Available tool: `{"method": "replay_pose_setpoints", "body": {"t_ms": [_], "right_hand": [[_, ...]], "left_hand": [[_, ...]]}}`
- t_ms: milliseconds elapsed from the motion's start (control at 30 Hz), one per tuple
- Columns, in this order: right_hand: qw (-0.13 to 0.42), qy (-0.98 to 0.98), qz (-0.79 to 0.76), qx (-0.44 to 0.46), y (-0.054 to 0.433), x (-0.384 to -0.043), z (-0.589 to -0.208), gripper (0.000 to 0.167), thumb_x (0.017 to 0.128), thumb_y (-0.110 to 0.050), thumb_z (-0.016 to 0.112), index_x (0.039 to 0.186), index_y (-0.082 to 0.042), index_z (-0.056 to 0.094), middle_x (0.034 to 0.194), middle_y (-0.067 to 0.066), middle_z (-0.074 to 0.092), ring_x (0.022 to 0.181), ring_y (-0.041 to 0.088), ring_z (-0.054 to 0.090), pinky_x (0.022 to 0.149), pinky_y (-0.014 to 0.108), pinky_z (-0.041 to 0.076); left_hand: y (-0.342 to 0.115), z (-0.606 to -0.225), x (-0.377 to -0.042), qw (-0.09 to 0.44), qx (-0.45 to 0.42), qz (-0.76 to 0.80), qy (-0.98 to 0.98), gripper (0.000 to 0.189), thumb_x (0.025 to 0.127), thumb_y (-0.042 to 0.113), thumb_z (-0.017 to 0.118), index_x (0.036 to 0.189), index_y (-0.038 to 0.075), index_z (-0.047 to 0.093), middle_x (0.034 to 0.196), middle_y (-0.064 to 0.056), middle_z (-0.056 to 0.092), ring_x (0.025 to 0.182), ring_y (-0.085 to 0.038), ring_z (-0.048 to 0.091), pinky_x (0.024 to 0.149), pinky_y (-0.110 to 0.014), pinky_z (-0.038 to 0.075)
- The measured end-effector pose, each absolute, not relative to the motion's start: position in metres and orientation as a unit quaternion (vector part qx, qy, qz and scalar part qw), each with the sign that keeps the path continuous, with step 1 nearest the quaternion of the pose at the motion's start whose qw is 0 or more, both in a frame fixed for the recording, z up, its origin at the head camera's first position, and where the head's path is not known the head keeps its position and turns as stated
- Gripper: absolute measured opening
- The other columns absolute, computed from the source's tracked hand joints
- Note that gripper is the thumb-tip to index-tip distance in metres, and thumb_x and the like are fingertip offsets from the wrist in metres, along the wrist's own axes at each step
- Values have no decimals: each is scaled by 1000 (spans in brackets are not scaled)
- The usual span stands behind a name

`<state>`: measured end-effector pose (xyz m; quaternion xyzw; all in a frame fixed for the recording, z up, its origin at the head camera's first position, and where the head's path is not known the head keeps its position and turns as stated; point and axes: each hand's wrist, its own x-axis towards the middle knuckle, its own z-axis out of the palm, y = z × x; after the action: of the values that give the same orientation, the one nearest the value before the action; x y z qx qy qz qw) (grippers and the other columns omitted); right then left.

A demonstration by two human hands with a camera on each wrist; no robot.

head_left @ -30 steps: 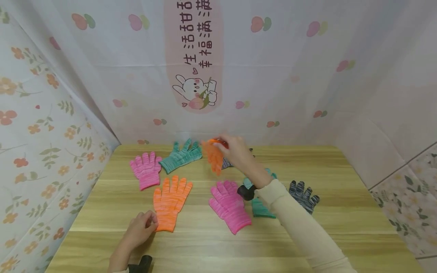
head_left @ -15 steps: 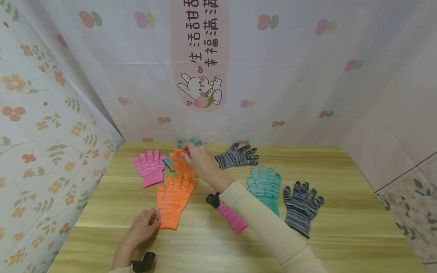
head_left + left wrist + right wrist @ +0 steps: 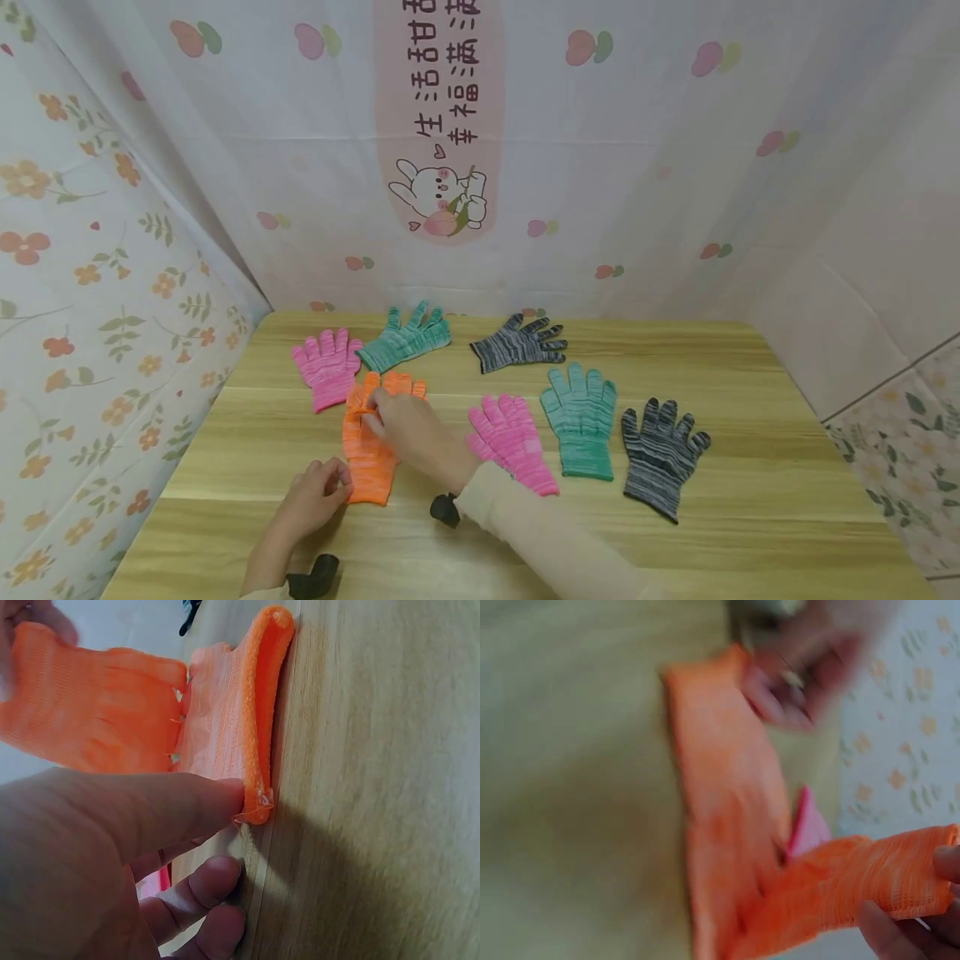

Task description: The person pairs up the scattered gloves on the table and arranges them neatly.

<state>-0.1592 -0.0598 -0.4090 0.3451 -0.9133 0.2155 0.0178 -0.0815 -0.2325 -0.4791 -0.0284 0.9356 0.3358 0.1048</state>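
One orange knit glove (image 3: 371,475) lies on the table with its cuff toward me. My left hand (image 3: 315,500) pinches a corner of that cuff (image 3: 259,712) between thumb and fingers; the cuff gapes slightly. A second orange glove (image 3: 885,877) hangs from my right hand (image 3: 412,433), gripped at its cuff. Its fingers droop onto the lying glove's finger end, overlapping it in the right wrist view. My right hand covers part of both gloves in the head view.
Behind lie a pink glove (image 3: 327,368), a teal glove (image 3: 405,342) and a grey-black glove (image 3: 517,343). To the right are another pink glove (image 3: 517,442), teal glove (image 3: 579,425) and grey-black glove (image 3: 663,458). Printed cloth (image 3: 600,167) rises at the table's back edge.
My right hand has carried the second orange glove leftward from the back of the table, then toward me, over the lying orange glove. The left hand has stayed at the lying glove's cuff.
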Motion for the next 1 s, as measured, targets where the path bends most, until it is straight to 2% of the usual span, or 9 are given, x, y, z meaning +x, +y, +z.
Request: {"method": "replay_pose_setpoints", "body": {"t_ms": [200,300,433,733,1000], "right_hand": [[-28,-923,188,333,-65,-134,-439,16,88,-15,61,103,-10,62,84,1,63,72,7,54,55,13,42],[-39,-921,178,344,-64,-127,-452,14,85,-11,62,99,-10,65,89,0,64,80,9,52,63,13,44],[-20,-915,169,366,-61,-121,-464,9,85,-13,62,93,-12,67,96,-2,60,87,9,48,71,12,44],[50,-898,190,395,-62,-114,-472,5,84,-18,66,88,-16,69,87,-5,49,80,6,42,67,8,38],[48,-900,153,405,-64,-108,-474,5,83,-19,66,87,-16,65,83,-6,51,79,5,48,68,12,40]], "left_hand": [[-234,-478,-81,98,-17,343,934,9,84,11,63,83,12,55,76,-3,41,70,-17,35,62,-27,26],[-236,-477,-81,100,-14,352,931,8,84,11,64,84,11,56,76,-3,42,70,-16,36,61,-26,27],[-239,-477,-80,111,-11,373,921,10,83,11,66,89,8,59,78,-3,43,72,-16,36,61,-24,28],[-239,-478,-81,117,-33,377,918,18,78,7,71,92,4,60,80,-4,44,72,-16,38,61,-25,29],[-237,-476,-81,120,-47,380,916,18,76,2,70,91,3,61,83,-5,47,76,-16,43,64,-26,35]]}}
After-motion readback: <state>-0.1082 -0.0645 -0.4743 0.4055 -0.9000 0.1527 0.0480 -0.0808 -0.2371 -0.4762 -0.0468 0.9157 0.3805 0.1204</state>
